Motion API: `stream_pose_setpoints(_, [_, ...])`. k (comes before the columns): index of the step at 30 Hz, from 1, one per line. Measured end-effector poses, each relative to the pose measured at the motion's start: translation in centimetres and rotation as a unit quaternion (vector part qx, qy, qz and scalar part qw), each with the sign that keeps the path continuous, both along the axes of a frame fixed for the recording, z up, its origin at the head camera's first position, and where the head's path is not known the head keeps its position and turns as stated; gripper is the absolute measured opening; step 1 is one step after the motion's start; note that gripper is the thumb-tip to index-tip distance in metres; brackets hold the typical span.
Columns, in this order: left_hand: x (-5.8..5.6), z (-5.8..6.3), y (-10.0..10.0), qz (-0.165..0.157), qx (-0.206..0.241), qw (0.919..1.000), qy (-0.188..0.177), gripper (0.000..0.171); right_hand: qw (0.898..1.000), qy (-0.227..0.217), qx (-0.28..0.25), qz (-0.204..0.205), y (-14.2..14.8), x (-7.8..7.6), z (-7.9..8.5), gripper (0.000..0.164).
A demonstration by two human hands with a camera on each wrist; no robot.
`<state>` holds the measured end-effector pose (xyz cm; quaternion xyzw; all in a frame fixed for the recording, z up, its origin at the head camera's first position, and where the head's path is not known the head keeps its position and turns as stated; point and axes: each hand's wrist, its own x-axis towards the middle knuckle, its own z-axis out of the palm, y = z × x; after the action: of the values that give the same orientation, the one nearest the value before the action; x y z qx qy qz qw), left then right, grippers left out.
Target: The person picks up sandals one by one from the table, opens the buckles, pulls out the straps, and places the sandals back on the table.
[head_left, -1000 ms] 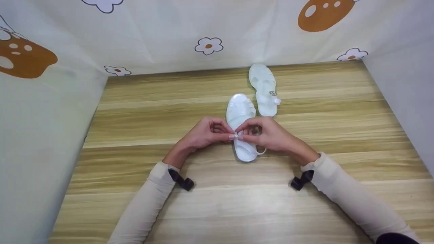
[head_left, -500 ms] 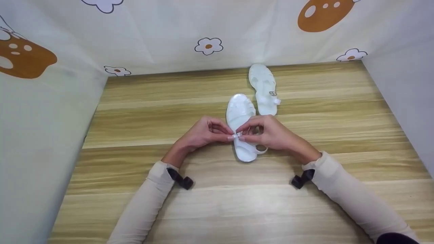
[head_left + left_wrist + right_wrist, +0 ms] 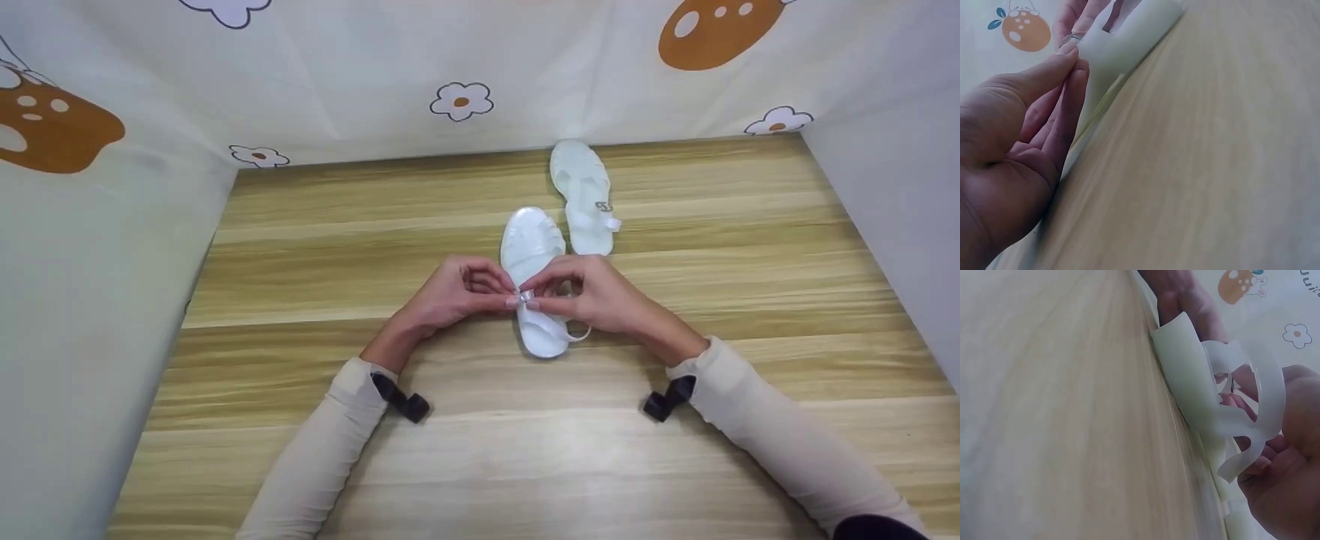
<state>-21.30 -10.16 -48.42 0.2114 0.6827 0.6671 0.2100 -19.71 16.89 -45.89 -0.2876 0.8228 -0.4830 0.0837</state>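
Together — fingers (image 3: 491,302) (both hands (image 3: 459,292) (image 3: 596,295)) at sandal buckle (image 3: 524,297).

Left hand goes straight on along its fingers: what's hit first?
Most likely the small buckle at the left hand's fingertips, over the near sandal, then almost at once the right hand facing it. Exact depth is unclear.

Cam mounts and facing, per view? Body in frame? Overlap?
Head: on the head, facing forward and down at the near sandal and far sandal; left hand, right hand and beige sleeves show.
Left wrist: on that wrist, facing along the left hand to the near sandal; the right hand's fingers show beyond.
Right wrist: on that wrist, facing the near sandal; right hand at the right edge, left hand beyond.
Shared by both wrist views: near sandal, wood-grain surface, patterned backdrop.
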Motion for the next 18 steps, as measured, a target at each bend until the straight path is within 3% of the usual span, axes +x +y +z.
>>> stream_pose_setpoints(12, [0.27, 0.21, 0.28, -0.019, 0.036, 0.9980, -0.048, 0.018, 1.000, -0.021, 0.003, 0.019, 0.19, -0.14, 0.10, 0.020])
stream_pose_setpoints(18, [0.08, 0.03, 0.25, -0.020, 0.027, 0.9987, -0.037, 0.018, 0.999, -0.037, -0.006, 0.021, 0.48, -0.33, -0.24, 0.020])
